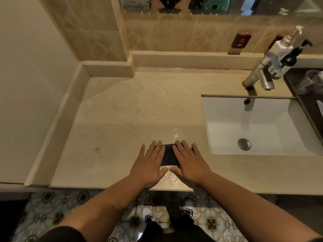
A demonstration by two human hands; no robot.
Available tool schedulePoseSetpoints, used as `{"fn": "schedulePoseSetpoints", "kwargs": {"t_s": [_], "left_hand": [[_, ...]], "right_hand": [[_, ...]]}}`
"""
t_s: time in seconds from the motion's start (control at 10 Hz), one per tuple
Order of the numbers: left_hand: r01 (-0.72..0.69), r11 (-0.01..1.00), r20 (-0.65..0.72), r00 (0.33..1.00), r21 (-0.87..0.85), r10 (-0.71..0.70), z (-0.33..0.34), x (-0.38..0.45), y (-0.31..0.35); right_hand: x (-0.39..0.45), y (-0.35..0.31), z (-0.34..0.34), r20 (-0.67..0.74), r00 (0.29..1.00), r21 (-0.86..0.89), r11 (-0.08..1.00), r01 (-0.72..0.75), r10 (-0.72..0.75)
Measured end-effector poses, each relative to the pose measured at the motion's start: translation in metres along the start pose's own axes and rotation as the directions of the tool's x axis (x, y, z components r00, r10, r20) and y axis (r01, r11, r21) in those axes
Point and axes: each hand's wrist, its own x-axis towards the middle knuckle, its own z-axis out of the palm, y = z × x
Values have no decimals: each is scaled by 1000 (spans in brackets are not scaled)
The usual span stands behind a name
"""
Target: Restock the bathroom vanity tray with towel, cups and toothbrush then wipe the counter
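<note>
— Firstly, the cloth: where does it lie?
— A dark folded cloth (169,154) lies flat on the beige tabletop (122,116), near the front edge, at 6 o'clock in the view.
— State of the hands?
— Both are open and flat, fingers spread, palms down. The left hand (148,165) covers the cloth's left end; the right hand (189,163) covers its right end. The thumbs nearly meet at the cloth's near edge. Neither hand grips it; both press on top.
— Surface condition?
— Wet glints show just beyond the cloth at 12 o'clock and just in front of it, by the thumbs.
— Surroundings?
— At 3 o'clock from the cloth, a white rectangular sink (253,126) is set into the tabletop, with a metal drain (244,144). A chrome faucet (262,72) stands at 2 o'clock behind the sink. A pump bottle (283,46) stands behind the faucet. At the far right edge, a dark tray (304,102) holds a clear glass cup (312,81); its other contents are cut off by the frame.
— Below?
— Patterned floor tiles (52,206).
</note>
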Motion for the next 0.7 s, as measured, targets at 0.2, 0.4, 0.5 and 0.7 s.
{"fn": "schedulePoseSetpoints", "kwargs": {"t_s": [0.2,0.4,0.5,0.7], "left_hand": [[50,998,29,998,26,-50,10,-1,2],[74,997,96,993,-25,-72,-3,-2,5],[70,996,180,982,-55,-59,-16,0,4],[235,972,-66,970,-1,-235,-79,30,-34]], "right_hand": [[-1,7,8,17,999,-61,998,29,-28],[-2,3,0,73,997,-65,998,15,-10],[2,4,-11,134,991,-57,998,20,-12],[38,16,-84,-141,983,-35,992,-120,114]]}}
